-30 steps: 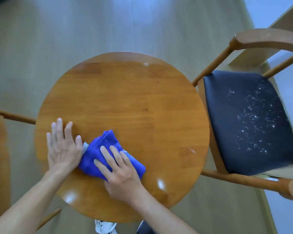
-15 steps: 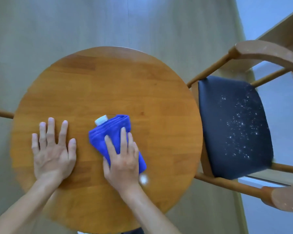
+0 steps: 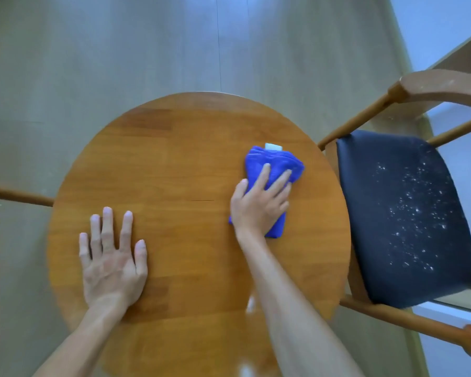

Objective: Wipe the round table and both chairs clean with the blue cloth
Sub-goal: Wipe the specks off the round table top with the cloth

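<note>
pressed flat on the folded blue cloth [image 3: 272, 170], the right hand [image 3: 259, 205] held it down with spread fingers near the round table [image 3: 191, 159]'s right edge. the left hand [image 3: 112, 262] lay open, palm down, near the left edge, grasping nothing. beside the right edge stood a chair [image 3: 403, 213], white specks on its dark seat.
</note>
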### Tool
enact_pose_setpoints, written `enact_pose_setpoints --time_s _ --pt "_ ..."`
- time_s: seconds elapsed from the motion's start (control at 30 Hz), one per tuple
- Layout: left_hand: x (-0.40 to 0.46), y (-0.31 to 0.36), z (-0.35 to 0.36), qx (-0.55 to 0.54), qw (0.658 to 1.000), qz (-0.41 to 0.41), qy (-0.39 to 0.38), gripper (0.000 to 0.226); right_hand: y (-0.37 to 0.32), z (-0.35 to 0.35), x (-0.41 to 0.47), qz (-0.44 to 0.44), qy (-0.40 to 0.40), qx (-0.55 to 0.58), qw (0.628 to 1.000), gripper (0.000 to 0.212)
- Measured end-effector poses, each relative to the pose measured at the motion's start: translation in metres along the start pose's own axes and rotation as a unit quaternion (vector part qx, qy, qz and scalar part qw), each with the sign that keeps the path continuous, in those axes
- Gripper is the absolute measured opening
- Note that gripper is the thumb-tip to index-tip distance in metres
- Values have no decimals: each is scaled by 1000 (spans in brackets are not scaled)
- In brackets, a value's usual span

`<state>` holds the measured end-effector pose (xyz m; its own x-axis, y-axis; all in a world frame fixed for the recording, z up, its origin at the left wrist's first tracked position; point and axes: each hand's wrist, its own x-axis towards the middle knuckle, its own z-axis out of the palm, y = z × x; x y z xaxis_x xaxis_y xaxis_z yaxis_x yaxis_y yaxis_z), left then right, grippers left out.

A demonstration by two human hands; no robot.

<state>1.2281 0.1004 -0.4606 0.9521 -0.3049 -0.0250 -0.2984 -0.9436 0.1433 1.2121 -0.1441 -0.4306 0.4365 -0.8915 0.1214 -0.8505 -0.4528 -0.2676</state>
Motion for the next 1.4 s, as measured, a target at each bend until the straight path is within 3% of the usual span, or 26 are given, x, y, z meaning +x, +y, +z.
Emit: enact_pose_setpoints --time_s 0.03,0.1,0.2,0.23,0.27,0.3,0.37,0.43,0.47,0.53,0.63,0.73,0.8,0.83,0.9,0.97,1.0,1.07,1.1,1.27,1.33,1.4 --pt "0 -1 0 -1 1000 2 3 63 -21 3 -26 -114 -24 4 993 58" --pt "0 -1 0 -8 1000 2 9 63 -20 -4 -68 -347 -97 26 932 56" --pt "0 0 -3 -11 1000 6 10 63 70 -28 -53 -552 -149 40 820 58" --pt "1 0 -4 -11 1000 5 5 63 104 -38 -34 -562 -152 25 813 59" --pt "0 2 -4 -10 1000 3 1 63 130 -45 -13 -529 -138 8 837 57" --pt "0 3 -5 -11 1000 1 0 63 143 -48 9 -451 -116 -7 885 55" --pt "1 6 -6 -12 1000 3 1 63 126 -36 49 -176 -62 -30 982 55" --pt "2 5 -7 -7 1000 11 4 62 61 -12 74 40 -24 -14 999 60" --pt "3 3 -6 -3 1000 13 5 62 24 -2 79 69 -26 -13 997 62" --pt "2 0 -4 2 1000 14 4 62 -43 19 65 0 -55 -2 998 65" --pt "2 -1 -3 0 1000 10 2 62 -110 29 -13 -228 -91 25 969 64" --pt "3 0 -6 6 1000 9 6 61 -85 14 -52 -469 -167 64 865 58" --pt "2 1 -7 3 1000 11 4 61 -28 5 -28 -562 -177 70 805 60" --pt "1 2 -8 0 1000 10 1 61 1 0 -6 -568 -171 64 802 60" --pt "0 4 -9 -2 1000 5 -4 62 38 -5 44 -488 -116 33 864 56" --pt "0 6 -10 -5 1000 6 -12 62 36 -2 89 -292 -84 -16 953 54" --pt "1 7 -10 -6 1000 7 -12 62 19 3 103 -186 -74 -19 980 56" --pt "3 6 -9 0 1000 9 -9 62 -30 17 114 -57 -61 -14 996 60" --pt "3 6 -7 2 1000 9 -11 62 -54 24 110 -50 -64 -17 997 62" --pt "5 1 -6 3 1000 9 -21 61 -129 40 17 -302 -105 14 947 62" --pt "4 3 -9 3 1000 8 -27 61 -103 29 -24 -412 -119 43 902 56" --pt "4 3 -9 -2 999 9 -32 61 -32 6 -47 -487 -148 45 860 56"
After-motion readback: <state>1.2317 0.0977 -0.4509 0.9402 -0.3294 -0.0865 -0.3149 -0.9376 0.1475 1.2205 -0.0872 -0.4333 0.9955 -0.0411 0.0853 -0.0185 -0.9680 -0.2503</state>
